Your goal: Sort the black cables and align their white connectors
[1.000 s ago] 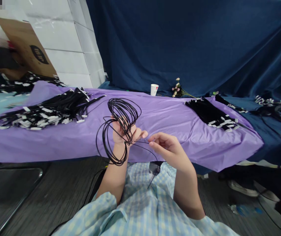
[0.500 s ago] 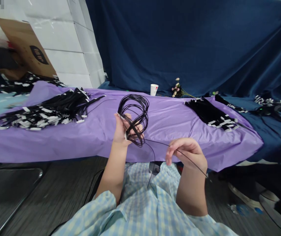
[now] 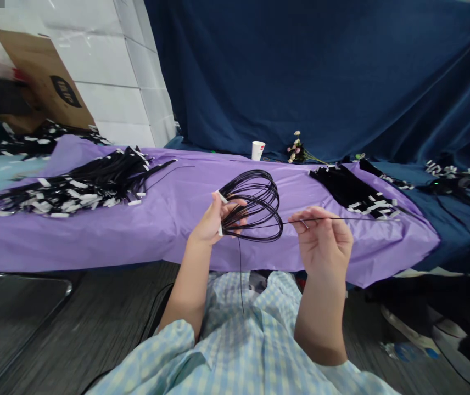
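Observation:
My left hand (image 3: 211, 218) grips a looped bundle of thin black cables (image 3: 274, 200) by its two white connector ends (image 3: 220, 196). The loops fan out to the right, above the purple cloth. One loose black strand (image 3: 241, 274) hangs from the bundle toward my lap. My right hand (image 3: 321, 236), palm up, pinches a single thin black wire (image 3: 362, 219) between thumb and fingers. That wire runs from the loops past my hand to the right, almost level. Where it joins the bundle I cannot make out.
On the purple cloth (image 3: 144, 241) lie a heap of black cables with white ends (image 3: 78, 186) at left and a neater stack (image 3: 350, 189) at right. A paper cup (image 3: 258, 150) and small flowers (image 3: 296, 151) stand behind. A chair (image 3: 16, 318) is at lower left.
The cable bundle has turned, its loops now spreading rightward rather than upward. My right hand has risen and turned palm up, bringing the wire from a downward slant to nearly level.

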The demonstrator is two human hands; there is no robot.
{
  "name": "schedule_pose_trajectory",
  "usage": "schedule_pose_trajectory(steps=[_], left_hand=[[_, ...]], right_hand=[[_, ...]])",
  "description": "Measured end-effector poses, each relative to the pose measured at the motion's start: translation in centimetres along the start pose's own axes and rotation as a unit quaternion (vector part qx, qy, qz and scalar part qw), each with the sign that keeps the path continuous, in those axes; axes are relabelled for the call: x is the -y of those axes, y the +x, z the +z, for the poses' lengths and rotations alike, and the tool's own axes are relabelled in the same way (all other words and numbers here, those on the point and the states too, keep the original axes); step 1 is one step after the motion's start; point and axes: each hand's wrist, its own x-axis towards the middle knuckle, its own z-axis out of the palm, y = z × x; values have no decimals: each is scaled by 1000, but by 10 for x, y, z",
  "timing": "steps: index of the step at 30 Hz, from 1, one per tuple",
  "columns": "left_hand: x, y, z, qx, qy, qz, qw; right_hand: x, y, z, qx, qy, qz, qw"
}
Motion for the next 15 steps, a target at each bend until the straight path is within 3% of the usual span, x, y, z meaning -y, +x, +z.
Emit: schedule_pose_trajectory(steps=[4,7,11,15], left_hand=[[4,-1,5,-19,99,-25,995],[8,-2,9,2,183,-15,983],[8,-3,12,10,244,-1,970],[2,-8,17,43,244,-12,969]], right_hand=[[-2,4,5,-85,94,25,992],[-6,4,8,-69,115,45,990],[-13,0,5,-8,-9,26,1000],[-12,-3,1,17,-164,-22,986]])
